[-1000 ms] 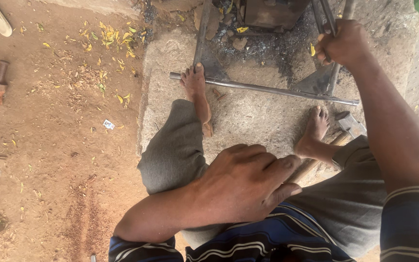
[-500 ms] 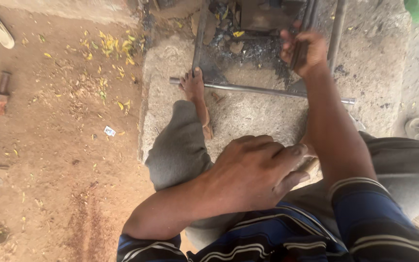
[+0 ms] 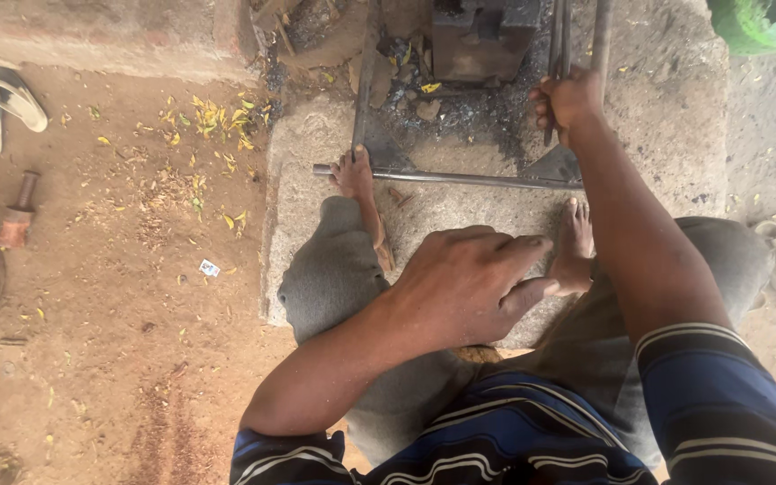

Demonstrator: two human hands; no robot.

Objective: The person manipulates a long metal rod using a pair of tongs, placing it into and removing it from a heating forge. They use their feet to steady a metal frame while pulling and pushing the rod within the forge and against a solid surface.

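Right hand [image 3: 569,101] grip clenched on upright iron rods [image 3: 560,40]; left hand [image 3: 464,283] released, nearer, over knee.

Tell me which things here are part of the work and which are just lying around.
In use: right hand gripping thin metal rods; long bar under the feet; dark metal block.
Lying about: sandals, hammer, yellow leaves.

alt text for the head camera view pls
Seen from above, a seated person's right hand grips thin metal rods beside a dark metal block, while the left hand rests near the knee. Bare feet press a long steel rod on a stone slab.
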